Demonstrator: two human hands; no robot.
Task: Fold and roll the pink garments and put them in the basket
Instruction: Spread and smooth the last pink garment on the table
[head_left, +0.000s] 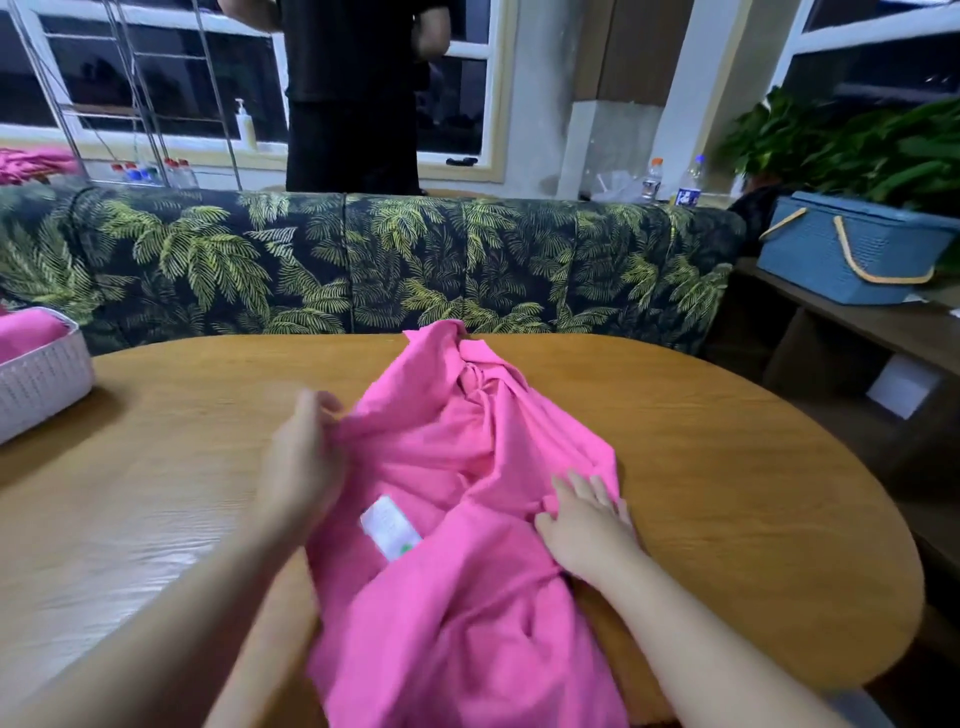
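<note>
My right hand (587, 525) presses flat-fingered on the pink garment (457, 467); left hand (306, 457) pinches its edge. I should spread it smooth before folding.

A crumpled pink garment (457, 467) was spread on a wooden table (727, 467), its white label (389, 526) exposed. A fold at its left edge was pinched by the left hand (304, 467), while the right hand (589, 525) was laid flat on the cloth near its right edge. A white basket (41, 379) holding pink fabric was seen at the table's left end, well apart from the garment.
</note>
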